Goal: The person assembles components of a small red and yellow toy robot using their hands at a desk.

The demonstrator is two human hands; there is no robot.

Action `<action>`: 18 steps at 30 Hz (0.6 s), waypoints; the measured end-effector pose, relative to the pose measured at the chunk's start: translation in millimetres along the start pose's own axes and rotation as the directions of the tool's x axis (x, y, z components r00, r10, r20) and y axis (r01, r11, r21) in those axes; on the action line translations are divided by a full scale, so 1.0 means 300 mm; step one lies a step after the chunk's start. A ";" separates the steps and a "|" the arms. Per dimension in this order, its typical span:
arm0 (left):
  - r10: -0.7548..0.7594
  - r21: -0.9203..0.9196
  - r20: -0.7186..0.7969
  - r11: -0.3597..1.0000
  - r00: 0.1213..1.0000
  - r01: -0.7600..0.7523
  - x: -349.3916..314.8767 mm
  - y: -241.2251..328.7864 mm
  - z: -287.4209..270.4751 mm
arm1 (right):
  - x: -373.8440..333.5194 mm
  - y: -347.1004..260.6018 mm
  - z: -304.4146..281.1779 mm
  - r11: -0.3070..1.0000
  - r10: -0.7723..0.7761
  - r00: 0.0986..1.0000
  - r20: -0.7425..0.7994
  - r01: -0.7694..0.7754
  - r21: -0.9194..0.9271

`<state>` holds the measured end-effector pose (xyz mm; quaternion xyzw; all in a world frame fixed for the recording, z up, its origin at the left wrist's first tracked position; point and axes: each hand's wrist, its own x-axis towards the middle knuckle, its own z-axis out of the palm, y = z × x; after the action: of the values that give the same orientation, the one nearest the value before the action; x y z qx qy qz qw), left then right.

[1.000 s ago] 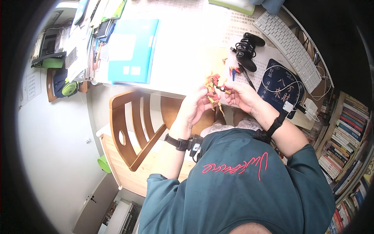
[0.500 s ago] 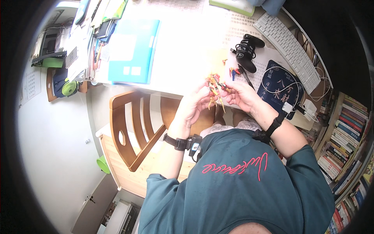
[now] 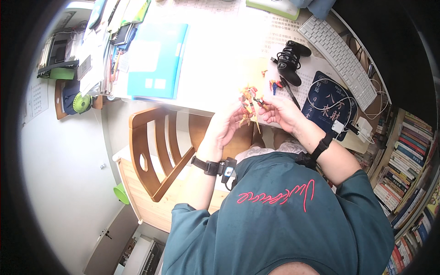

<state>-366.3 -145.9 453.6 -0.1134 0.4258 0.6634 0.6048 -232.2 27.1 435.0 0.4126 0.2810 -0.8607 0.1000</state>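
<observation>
Between my two hands, just over the desk's near edge, is a small jointed toy figure (image 3: 250, 106) in yellow-gold and red with dark parts. My left hand (image 3: 229, 120) grips its left side with bent fingers. On the other side, the fingertips of my right hand (image 3: 280, 112) pinch a dark part of it. Thin gold pieces point down from its lower end. A smaller red and blue toy piece (image 3: 275, 86) lies on the desk beyond my right hand, with a small orange-red bit (image 3: 264, 73) near it.
Past my right hand lie a black pen (image 3: 289, 92), a black game controller (image 3: 293, 63) wrapped in its cable, a dark blue mat (image 3: 331, 103) and a white keyboard (image 3: 339, 62). A blue folder (image 3: 156, 59) rests at the left. A wooden chair (image 3: 153, 151) stands below the desk edge.
The toy figure has turned slightly in my fingers, and its gold lower pieces have shifted a little to the left. Both hands keep hold of it in nearly the same place.
</observation>
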 end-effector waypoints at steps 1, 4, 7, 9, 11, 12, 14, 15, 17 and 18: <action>0.001 0.021 0.005 1.000 1.000 -0.002 0.005 -0.005 -0.007 | 0.000 0.001 0.001 1.000 -0.015 1.000 0.001 0.015 -0.017; -0.027 -0.001 0.054 1.000 0.998 0.027 0.012 -0.010 -0.028 | 0.000 0.002 0.007 0.997 -0.051 0.999 0.002 0.051 -0.051; -0.044 -0.018 0.053 0.999 0.998 0.045 0.016 -0.011 -0.020 | -0.001 0.006 0.007 0.989 -0.080 0.997 -0.003 0.079 -0.125; -0.042 -0.023 0.051 0.999 0.998 0.043 0.019 -0.012 -0.016 | -0.002 0.011 0.007 0.970 -0.119 0.992 -0.034 0.109 -0.219; -0.037 -0.030 0.045 0.999 0.998 0.038 0.017 -0.013 -0.016 | -0.007 0.018 0.008 0.940 -0.158 0.986 -0.057 0.133 -0.313; -0.027 -0.018 0.038 0.999 0.999 0.028 0.017 -0.014 -0.017 | -0.013 0.021 0.006 0.925 -0.169 0.982 -0.080 0.131 -0.356; -0.017 -0.006 0.034 1.000 0.999 0.017 0.013 -0.007 0.003 | -0.020 0.032 0.003 0.908 -0.183 0.978 -0.103 0.128 -0.398; 0.018 0.029 0.024 0.999 1.000 -0.019 0.006 -0.004 0.019 | -0.022 0.042 0.001 0.904 -0.158 0.986 -0.050 0.124 -0.410; 0.052 0.064 0.021 0.997 0.998 -0.053 0.005 -0.005 0.046 | -0.041 0.056 0.016 0.917 -0.153 0.988 0.010 0.146 -0.372; 0.073 0.094 0.011 0.993 0.997 -0.073 0.007 -0.008 0.054 | -0.040 0.064 0.016 0.916 -0.155 0.988 0.008 0.147 -0.373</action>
<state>-358.7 -133.2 461.0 -0.0664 0.4581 0.6646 0.5866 -219.8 7.9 439.0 0.3726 0.4711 -0.7924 0.1065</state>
